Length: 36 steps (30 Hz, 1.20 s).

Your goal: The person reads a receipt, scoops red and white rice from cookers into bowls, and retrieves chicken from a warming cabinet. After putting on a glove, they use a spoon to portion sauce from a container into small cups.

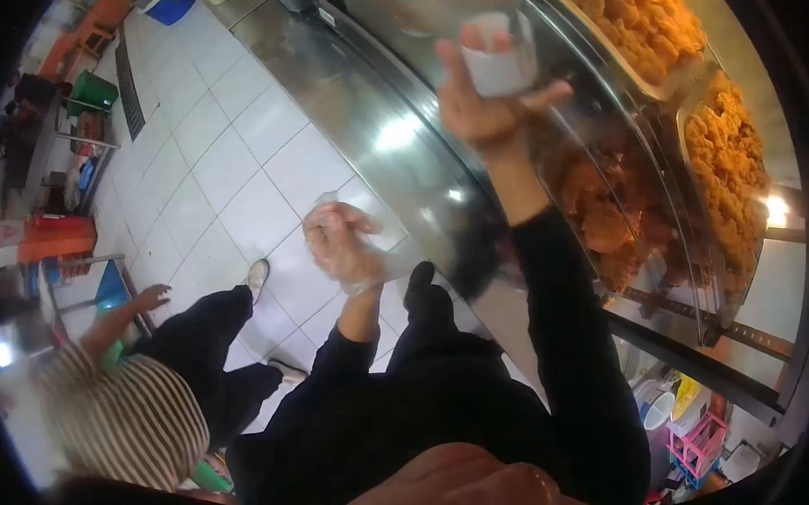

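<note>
My right hand (483, 109) is raised over the steel counter (385, 112), its fingers apart around a small whitish cup-like container (497, 64) that it holds up; motion blurs the container's details. Lower and to the left, my left hand (345, 244) hovers above the tiled floor near the counter's edge. A clear plastic glove covers it, and its fingers are loosely curled and apart, with nothing visible in them. Trays of golden fried food (725, 161) lie behind the glass on the right, with darker pieces (602, 200) on a lower level.
A person in a striped top (145, 413) is close by at the lower left, one arm stretched out. The display case's metal frame (694, 363) runs along the right. A blue bucket (168, 2) stands at the upper left, and pink and blue baskets (696, 446) sit lower right.
</note>
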{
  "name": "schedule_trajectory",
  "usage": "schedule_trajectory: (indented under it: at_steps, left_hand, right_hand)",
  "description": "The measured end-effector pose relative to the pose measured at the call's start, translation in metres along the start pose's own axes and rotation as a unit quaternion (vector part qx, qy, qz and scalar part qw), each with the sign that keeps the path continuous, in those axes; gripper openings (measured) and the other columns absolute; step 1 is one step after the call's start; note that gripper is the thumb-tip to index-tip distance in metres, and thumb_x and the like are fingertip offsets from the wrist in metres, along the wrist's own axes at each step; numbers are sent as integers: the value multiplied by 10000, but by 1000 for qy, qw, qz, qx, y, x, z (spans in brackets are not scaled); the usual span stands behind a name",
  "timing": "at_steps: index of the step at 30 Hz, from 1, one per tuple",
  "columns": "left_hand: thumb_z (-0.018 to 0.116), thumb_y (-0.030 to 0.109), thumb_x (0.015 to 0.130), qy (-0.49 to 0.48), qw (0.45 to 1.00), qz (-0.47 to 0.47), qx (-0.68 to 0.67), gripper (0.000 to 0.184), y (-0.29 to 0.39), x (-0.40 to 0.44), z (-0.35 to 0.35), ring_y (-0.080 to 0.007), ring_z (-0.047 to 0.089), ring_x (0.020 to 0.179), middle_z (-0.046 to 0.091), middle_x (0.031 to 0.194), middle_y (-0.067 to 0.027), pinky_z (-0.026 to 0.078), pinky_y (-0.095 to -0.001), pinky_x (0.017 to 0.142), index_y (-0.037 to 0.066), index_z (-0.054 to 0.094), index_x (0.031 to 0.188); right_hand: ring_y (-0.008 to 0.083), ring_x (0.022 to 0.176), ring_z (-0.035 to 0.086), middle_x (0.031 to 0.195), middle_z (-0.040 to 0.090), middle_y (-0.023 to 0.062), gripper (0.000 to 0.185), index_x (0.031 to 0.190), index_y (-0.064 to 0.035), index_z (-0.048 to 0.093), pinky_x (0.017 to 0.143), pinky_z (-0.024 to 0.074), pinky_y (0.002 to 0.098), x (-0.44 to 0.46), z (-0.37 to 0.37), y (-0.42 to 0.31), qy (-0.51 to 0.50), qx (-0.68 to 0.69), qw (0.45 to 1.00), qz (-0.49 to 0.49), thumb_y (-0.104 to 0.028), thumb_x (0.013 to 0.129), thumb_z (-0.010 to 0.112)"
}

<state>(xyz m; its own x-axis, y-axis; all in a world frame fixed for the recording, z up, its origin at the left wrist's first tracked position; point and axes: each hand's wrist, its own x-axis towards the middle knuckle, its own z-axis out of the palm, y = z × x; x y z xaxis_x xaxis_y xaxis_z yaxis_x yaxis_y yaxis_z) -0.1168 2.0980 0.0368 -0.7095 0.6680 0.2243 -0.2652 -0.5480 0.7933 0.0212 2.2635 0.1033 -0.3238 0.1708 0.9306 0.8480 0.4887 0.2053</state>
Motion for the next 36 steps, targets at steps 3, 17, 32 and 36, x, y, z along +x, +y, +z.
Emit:
schedule_trajectory:
  at_steps: [3, 17, 32, 36]
  left_hand:
    - [538, 226, 944, -39, 998, -9, 41, 262, -11, 7, -2, -131, 491, 567, 531, 710, -74, 419, -235, 480, -11, 518, 1055]
    - [575, 145, 822, -437, 756, 240, 423, 293, -19, 25, 165, -292, 616, 982, 596, 1164, -140, 513, -359, 833, 31, 611, 1090]
    - [611, 236, 843, -473, 747, 225, 411, 169, 33, 3, 130, -271, 632, 649, 643, 702, -118, 498, -362, 592, 102, 699, 895]
    - [616, 339, 864, -499, 775, 129, 365, 274, 37, -39, 114, -226, 639, 616, 668, 685, -103, 503, -322, 570, 93, 736, 848]
  right_hand:
    - [267, 989, 599, 1081, 646, 127, 483, 1266, -118, 569, 946, 423, 389, 29, 19, -8, 20, 88, 996, 19, -177, 793, 645]
    - [188, 833, 664, 935, 705, 94, 199, 972, -67, 717, 741, 496, 271, -41, -190, -31, -132, 303, 816, 474, -17, 812, 610]
    - [145, 987, 575, 1107, 648, 60, 322, 1134, -57, 638, 862, 398, 235, -45, -176, -19, -71, 498, 517, 692, -302, 934, 574]
    - [85, 812, 577, 909, 647, 39, 260, 1009, -16, 647, 762, 419, 218, -53, -182, -5, -80, 557, 467, 683, -249, 954, 546]
